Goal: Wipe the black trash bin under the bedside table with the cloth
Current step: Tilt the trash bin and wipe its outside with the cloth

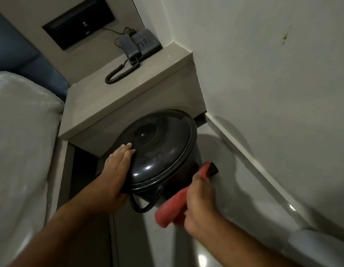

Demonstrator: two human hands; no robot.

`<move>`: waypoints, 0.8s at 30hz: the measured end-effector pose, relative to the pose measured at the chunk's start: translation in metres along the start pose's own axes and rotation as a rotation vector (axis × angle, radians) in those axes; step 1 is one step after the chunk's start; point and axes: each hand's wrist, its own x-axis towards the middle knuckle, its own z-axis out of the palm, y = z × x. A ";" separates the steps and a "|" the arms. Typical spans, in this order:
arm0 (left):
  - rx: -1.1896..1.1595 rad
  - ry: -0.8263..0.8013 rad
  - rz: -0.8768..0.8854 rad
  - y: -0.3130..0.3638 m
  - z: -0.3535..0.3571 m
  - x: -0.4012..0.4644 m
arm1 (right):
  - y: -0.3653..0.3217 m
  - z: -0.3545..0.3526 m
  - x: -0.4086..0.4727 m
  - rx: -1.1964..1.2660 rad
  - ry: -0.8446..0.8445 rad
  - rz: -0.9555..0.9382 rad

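The black trash bin (159, 151) stands on the floor (234, 180) at the near edge of the bedside table (128, 97), partly under its overhanging front, and it is tilted so that its domed lid (157, 143) faces the camera. A thin black wire handle (142, 201) hangs from the near side of the bin. The left hand (117, 170) lies flat and open against the left side of the lid, with the fingers (127, 149) straight and close together, touching the shiny surface. The right hand (200, 197) is closed around a red cloth (173, 207), which is bunched in the fist; one end of the cloth comes out toward the near left and the other end reaches the right side of the bin, near a small black pedal (213, 168) at the bin's base. On the far part of the worktop sits a dark corded telephone (142, 43) with its coiled cord (119, 72) lying in front of it. A dark recessed panel (78, 22) is in the wall behind. To the left is the edge of a bed (23, 132) with light bedding, and to the right is a white wall (273, 64).
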 end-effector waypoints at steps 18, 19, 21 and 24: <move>0.088 0.092 -0.038 0.083 0.027 0.028 | -0.052 -0.037 0.054 0.151 0.163 -0.034; 0.114 0.115 -0.080 0.095 0.035 0.036 | -0.054 -0.039 0.056 0.149 0.176 -0.054; 0.179 0.107 -0.144 0.105 0.040 0.047 | -0.059 -0.045 0.058 0.152 0.181 -0.060; 0.255 0.021 0.006 0.092 0.031 0.051 | -0.069 -0.055 0.060 0.163 0.168 -0.060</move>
